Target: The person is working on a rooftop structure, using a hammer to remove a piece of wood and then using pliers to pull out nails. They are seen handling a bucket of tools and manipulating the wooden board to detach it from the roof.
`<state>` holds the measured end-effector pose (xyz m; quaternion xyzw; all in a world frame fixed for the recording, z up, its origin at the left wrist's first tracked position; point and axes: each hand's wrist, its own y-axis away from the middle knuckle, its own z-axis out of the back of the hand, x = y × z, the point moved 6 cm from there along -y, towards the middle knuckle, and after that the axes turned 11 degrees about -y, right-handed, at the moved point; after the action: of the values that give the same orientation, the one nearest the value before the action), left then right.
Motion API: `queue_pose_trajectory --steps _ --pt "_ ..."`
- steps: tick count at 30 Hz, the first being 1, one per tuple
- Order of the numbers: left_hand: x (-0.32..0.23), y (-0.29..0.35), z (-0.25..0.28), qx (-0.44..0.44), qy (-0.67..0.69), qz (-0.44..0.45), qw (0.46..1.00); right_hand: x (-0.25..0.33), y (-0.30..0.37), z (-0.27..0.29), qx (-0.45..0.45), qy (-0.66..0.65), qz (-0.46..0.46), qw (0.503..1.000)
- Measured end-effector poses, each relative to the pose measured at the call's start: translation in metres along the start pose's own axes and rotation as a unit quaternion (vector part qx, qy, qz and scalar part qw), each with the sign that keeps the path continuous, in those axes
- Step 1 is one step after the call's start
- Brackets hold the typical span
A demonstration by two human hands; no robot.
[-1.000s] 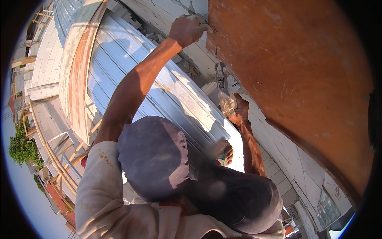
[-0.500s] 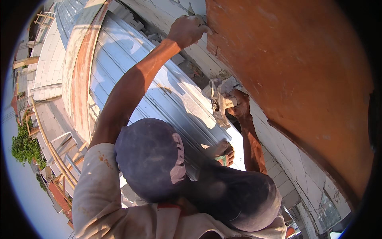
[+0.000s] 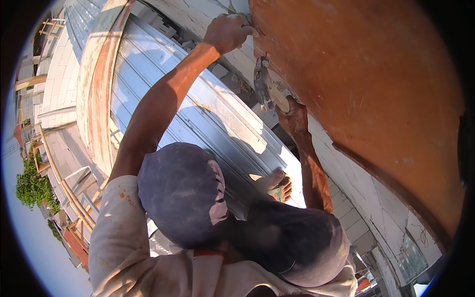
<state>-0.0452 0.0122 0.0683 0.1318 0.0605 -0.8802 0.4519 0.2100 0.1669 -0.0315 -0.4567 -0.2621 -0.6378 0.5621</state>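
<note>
My left hand (image 3: 228, 33) is raised at the left edge of a large brown board (image 3: 361, 89). Its fingers are curled and the thumb points at the board; whatever they hold is hidden. My right hand (image 3: 294, 117) is closed round the handle of a hammer (image 3: 263, 84), lower along the same edge. The worn metal hammer head stands beside the board's edge, below my left hand. A small dark nail-like bit shows at the board's edge near the top of the hammer head; whether they touch I cannot tell.
Ribbed metal sheeting (image 3: 198, 119) lies below my arms, with a sandalled foot (image 3: 281, 187) on it. A pale block wall (image 3: 361, 183) runs behind the board. Rubble (image 3: 232, 81) lies between wall and sheeting. Dark rounded headwear (image 3: 183, 195) covers the lower middle.
My right hand has risen with the hammer, whose head has turned and moved up toward my left hand. My left hand has shifted slightly up and left, staying by the board's edge.
</note>
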Motion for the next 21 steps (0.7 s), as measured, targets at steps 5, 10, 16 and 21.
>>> queue_pose_trajectory --steps 5,10,16,21 --pt "0.003 -0.001 -0.008 -0.012 -0.041 -0.04 0.998 -0.028 0.003 -0.004 -0.007 0.01 0.018 1.0" --pt "0.007 0.001 -0.006 -0.082 -0.084 -0.096 0.988 0.006 0.009 -0.003 0.019 -0.003 0.021 1.0" --pt "-0.005 0.003 -0.001 -0.094 -0.114 -0.143 0.979 -0.022 -0.006 -0.005 -0.003 0.146 0.002 0.989" --pt "0.011 0.001 -0.008 -0.104 -0.031 -0.057 0.992 -0.008 0.018 -0.01 0.032 0.041 0.081 0.995"
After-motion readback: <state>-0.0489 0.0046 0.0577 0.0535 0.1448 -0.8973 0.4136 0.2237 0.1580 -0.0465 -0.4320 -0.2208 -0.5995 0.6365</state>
